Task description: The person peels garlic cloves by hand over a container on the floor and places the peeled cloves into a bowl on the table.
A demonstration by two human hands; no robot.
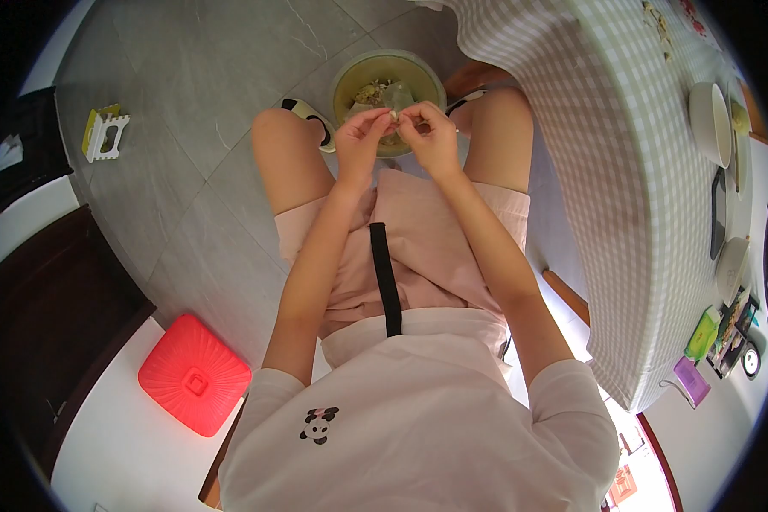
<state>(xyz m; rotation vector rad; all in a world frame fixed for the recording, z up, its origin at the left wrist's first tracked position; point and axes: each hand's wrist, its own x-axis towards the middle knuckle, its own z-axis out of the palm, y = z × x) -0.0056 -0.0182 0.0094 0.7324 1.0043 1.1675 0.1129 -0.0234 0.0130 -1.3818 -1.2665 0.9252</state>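
My left hand (pixel 363 138) and my right hand (pixel 430 135) meet in front of my knees, fingertips pinched close together. Between them is a small whitish piece (pixel 393 115), too small to name; both hands seem to touch it. Directly below the hands, a round bin (pixel 345 78) with a pale rim stands on the floor between my feet. Inside it lie yellowish-brown scraps (pixel 372 91) and what looks like a clear plastic bag (pixel 398 94). My hands hide part of the bin's near side.
To the right, a table with a checked cloth (pixel 572 128) carries a white bowl (pixel 708 124), a second bowl (pixel 731 270), a dark phone-like slab (pixel 718 213) and a green packet (pixel 702 334). A red lidded box (pixel 194 375) and a small white-and-yellow stool (pixel 106 134) are at left.
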